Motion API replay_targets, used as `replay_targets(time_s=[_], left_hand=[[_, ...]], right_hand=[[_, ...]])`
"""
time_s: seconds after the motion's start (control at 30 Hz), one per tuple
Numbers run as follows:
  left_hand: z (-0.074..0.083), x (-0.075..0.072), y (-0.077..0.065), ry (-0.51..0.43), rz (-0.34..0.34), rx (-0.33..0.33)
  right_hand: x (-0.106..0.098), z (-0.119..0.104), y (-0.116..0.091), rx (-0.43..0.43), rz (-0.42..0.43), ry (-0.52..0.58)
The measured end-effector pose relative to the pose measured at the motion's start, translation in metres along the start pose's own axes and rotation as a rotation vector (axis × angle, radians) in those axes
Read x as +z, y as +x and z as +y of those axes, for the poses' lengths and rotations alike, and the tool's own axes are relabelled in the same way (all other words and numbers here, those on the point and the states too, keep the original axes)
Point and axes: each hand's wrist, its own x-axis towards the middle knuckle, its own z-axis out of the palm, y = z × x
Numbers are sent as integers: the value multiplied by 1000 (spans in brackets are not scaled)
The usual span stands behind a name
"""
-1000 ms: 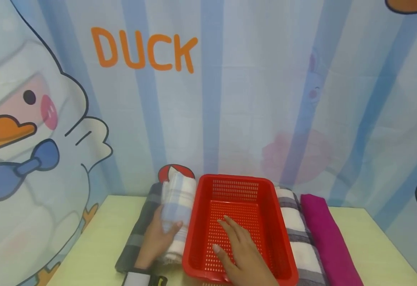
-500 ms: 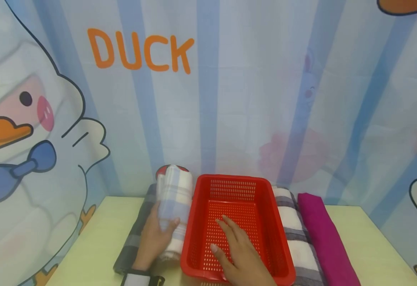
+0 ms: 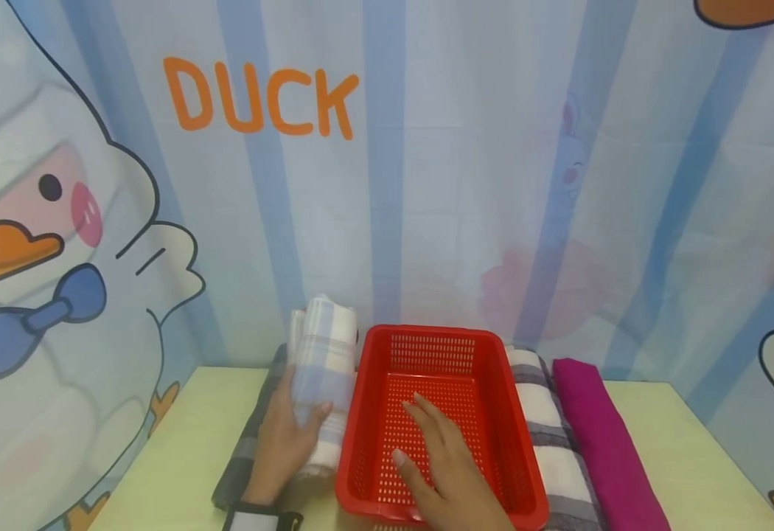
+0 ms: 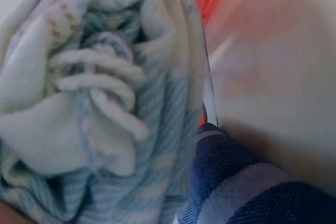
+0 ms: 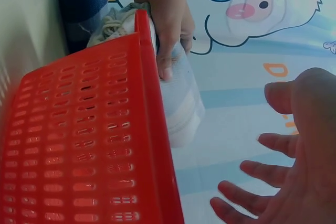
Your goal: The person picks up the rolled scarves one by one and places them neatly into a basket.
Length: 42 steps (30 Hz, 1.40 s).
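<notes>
the left hand (image 3: 287,442) grips a rolled checked cloth (image 3: 326,369), white and blue. the right hand (image 3: 452,472) holds nothing, and its fingers are spread over the red basket (image 3: 498,398). at the left of the left hand, partly covered by it, lies a dark roll (image 3: 241,461). beyond the right hand, a striped roll (image 3: 546,404) and a magenta roll (image 3: 604,435) rest on the surface (image 3: 666,420).
</notes>
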Motion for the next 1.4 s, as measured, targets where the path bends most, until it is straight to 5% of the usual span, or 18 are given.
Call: replay_targets(time_s=[0.53, 0.77, 1.4], left_hand=[[14, -7, 1, -8, 23, 47], [20, -11, 0, 8, 53, 107], [32, -13, -4, 62, 125, 240]], right_hand=[[-12, 0, -1, -59, 253, 0], [-15, 1, 0, -117, 251, -4], [-16, 1, -1, -101, 268, 35]])
